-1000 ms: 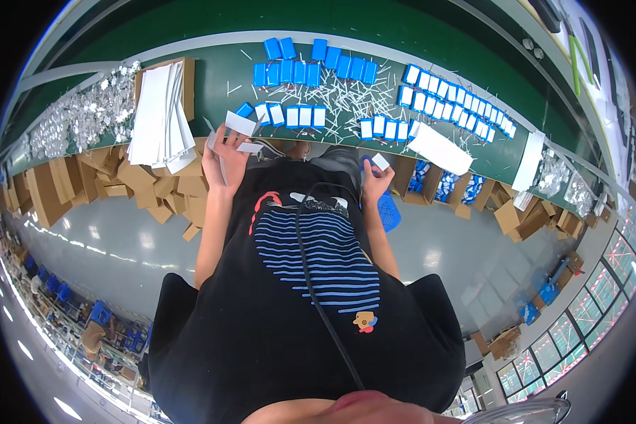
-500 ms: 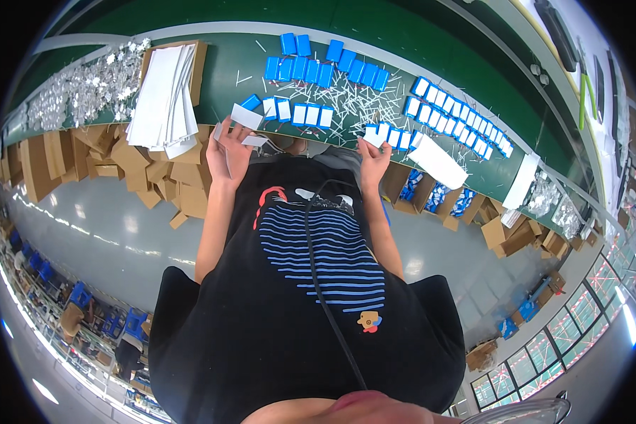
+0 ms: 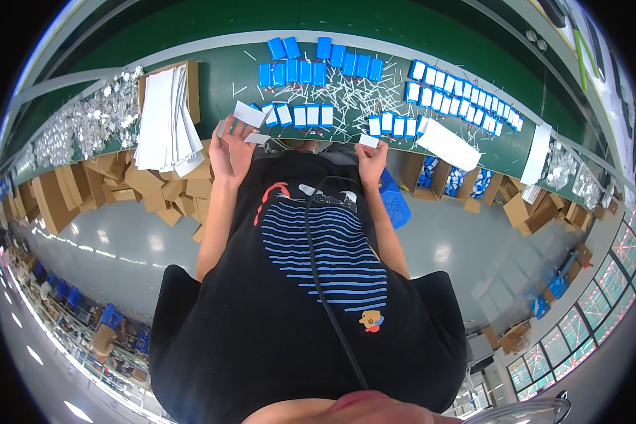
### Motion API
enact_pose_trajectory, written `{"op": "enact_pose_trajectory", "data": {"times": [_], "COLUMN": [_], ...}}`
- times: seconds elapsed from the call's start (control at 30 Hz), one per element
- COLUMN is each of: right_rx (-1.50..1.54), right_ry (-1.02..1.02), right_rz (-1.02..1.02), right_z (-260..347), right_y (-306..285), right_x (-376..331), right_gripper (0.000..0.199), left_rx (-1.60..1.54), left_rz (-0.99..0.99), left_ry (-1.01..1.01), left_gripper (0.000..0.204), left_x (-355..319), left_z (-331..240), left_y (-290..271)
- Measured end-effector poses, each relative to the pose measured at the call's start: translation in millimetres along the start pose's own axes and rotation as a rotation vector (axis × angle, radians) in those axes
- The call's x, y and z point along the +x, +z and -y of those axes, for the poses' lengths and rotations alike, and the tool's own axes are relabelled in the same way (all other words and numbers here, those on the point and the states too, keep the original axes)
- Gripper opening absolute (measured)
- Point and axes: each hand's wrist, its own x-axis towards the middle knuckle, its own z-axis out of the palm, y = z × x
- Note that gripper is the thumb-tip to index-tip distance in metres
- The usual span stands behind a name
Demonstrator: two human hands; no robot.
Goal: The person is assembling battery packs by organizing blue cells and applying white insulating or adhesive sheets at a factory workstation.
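Note:
My left hand (image 3: 231, 152) is at the near edge of the green table (image 3: 219, 85), with a folded white paper sheet (image 3: 248, 116) held in its fingers. My right hand (image 3: 372, 157) grips a small white piece (image 3: 368, 140) at the table edge, just below a short row of blue-and-white packs (image 3: 396, 126). Another row of the same packs (image 3: 300, 114) lies between my two hands. Plain blue packs (image 3: 318, 63) fill the far middle of the table among scattered white strips (image 3: 350, 95).
A stack of white sheets in a cardboard tray (image 3: 164, 116) sits left of my left hand, with shiny silver bags (image 3: 85, 124) beyond it. A white bag (image 3: 449, 145) lies right of my right hand. Cardboard boxes (image 3: 127, 187) crowd the floor under the table, and a blue basket (image 3: 396, 201) stands there.
My right hand came up from below the table edge to the edge, now holding a small white piece. My left hand keeps the white sheet at much the same spot.

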Motion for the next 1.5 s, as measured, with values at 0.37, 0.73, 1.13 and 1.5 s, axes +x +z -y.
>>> {"op": "enact_pose_trajectory", "data": {"times": [0.37,0.73,1.13,1.5], "right_rx": [-0.396,-0.539,0.058,0.077], "right_ry": [-0.097,-0.101,0.189,-0.007], "right_rz": [-0.057,-0.254,-0.300,-0.216], "right_z": [-24,-27,-51,-5], "right_y": [13,16,0,-3], "right_x": [5,6,16,0], "right_gripper": [0.043,0.048,0.048,0.050], "left_rx": [0.067,0.085,0.075,0.078], "left_rz": [-0.076,-0.097,-0.153,-0.213], "left_ry": [-0.074,-0.062,-0.039,-0.058], "left_gripper": [0.035,0.042,0.041,0.039], "left_x": [10,9,6,9], "left_z": [-10,-17,-15,-5], "left_y": [19,19,15,24]}}
